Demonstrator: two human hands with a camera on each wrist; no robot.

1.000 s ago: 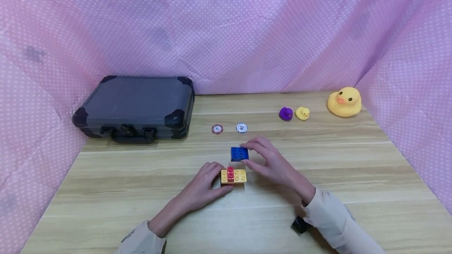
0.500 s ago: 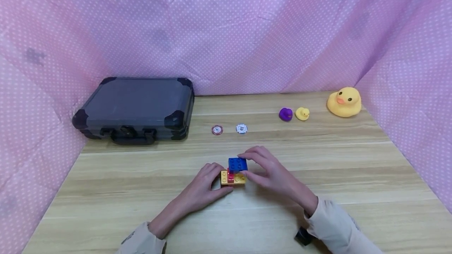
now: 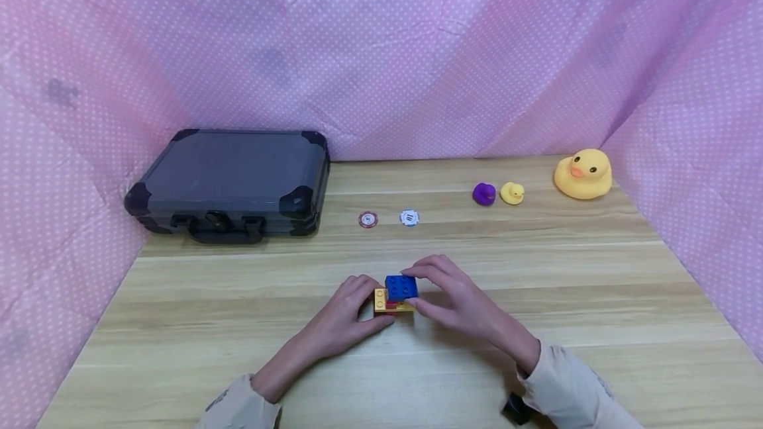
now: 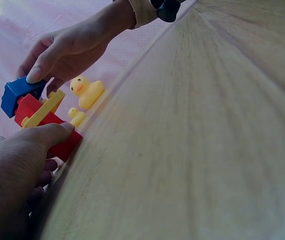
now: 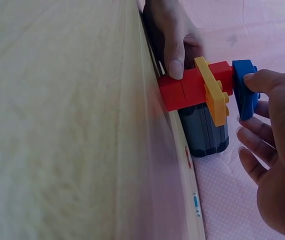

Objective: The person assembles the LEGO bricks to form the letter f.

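My left hand [image 3: 336, 320] grips the base of a small stack of toy building bricks between thumb and fingers. Red bricks [image 5: 182, 92] form the base, resting on the table. Above them lies a long yellow brick [image 3: 379, 300], carrying a smaller red brick [image 5: 222, 72]. A blue brick [image 3: 401, 288] is at the top of this small red brick, slightly tilted in the right wrist view. My right hand [image 3: 459, 296] pinches the blue brick by its edges. Whether its studs are fully pressed together cannot be seen.
Behind the hands lie a red-rimmed chip [image 3: 367, 219] and a white chip [image 3: 409, 218]. A grey case [image 3: 232, 167] stands back left. Back right are a purple duck [image 3: 484, 194], a small yellow duck [image 3: 512, 193] and a large duck [image 3: 583, 174]. Pink dotted cloth [image 3: 387, 51] surrounds the table.
My right hand has brought the blue brick toward me and down, from behind the stack to on top of the small red brick. My left hand has stayed on the stack.
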